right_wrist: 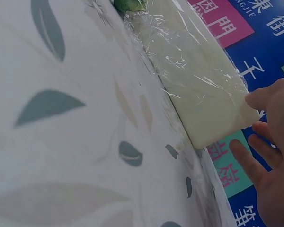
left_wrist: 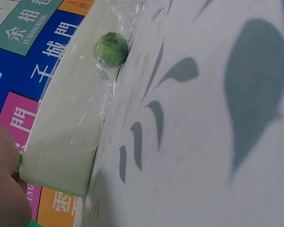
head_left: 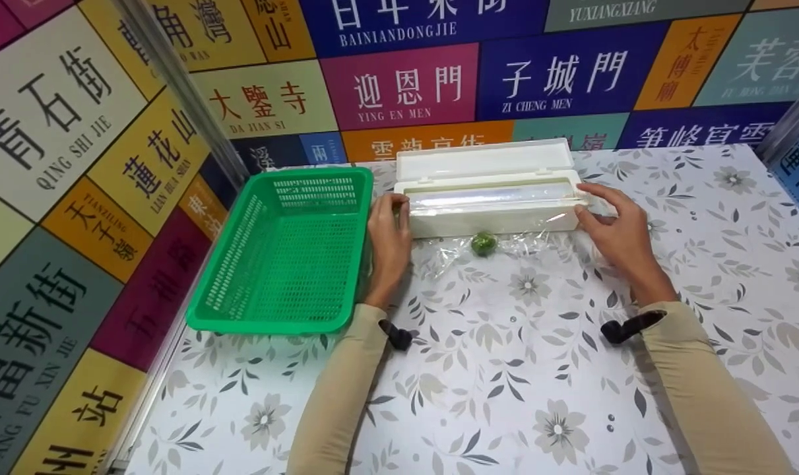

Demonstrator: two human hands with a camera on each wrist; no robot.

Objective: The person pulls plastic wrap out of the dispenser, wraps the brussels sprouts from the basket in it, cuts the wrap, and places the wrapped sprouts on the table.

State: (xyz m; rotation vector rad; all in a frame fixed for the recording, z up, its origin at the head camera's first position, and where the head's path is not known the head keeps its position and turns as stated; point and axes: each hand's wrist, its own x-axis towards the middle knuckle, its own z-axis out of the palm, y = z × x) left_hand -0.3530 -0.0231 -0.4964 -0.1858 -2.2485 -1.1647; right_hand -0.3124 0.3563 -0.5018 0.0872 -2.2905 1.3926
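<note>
A white cling film dispenser (head_left: 439, 226) lies lengthwise on the table, its lid (head_left: 485, 160) raised at the back and a roll of film (head_left: 491, 195) inside. Clear cling film (head_left: 439, 254) hangs over its front and spreads onto the table. Against that front, a small round green fruit or vegetable (head_left: 483, 243) sits in the film; its kind is unclear. My left hand (head_left: 389, 244) grips the dispenser's left end, fingers bent at the upper corner. At the other end, my right hand (head_left: 617, 231) holds the corner between thumb and forefinger, other fingers loose (right_wrist: 255, 165).
A green plastic basket (head_left: 201, 323) with slotted walls stands just left of my left hand. Walls covered in coloured sign panels (head_left: 399, 86) rise behind and to the left of the table. A flower-patterned cloth (head_left: 478, 369) covers the tabletop.
</note>
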